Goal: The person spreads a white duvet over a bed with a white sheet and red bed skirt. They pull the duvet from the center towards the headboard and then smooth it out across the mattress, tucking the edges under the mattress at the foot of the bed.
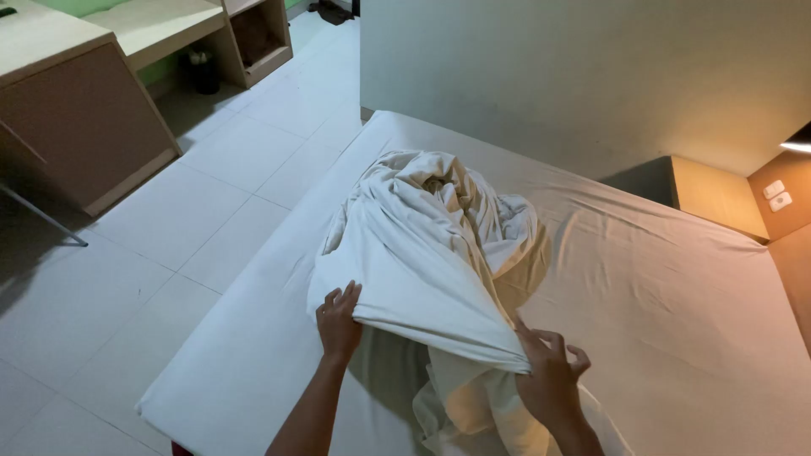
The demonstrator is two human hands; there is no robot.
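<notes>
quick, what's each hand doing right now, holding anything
Left hand: closed on the edge of the bunched white sheet.
Right hand: pinching the same sheet's edge lower down.

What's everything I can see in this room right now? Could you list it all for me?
Crumpled white cloth sheet: one, white, heaped mid-bed, front edge lifted.
Mattress with white fitted sheet: one, white, fills the right side.
Tiled floor: white, left.
Wooden desk unit: one, brown with pale top, upper left.
Wooden bedside cabinet: one, tan, against the wall, right.
Wall switches: two, white, far right.
Left hand: grip closed on the sheet's edge.
Right hand: pinching the same edge.
</notes>
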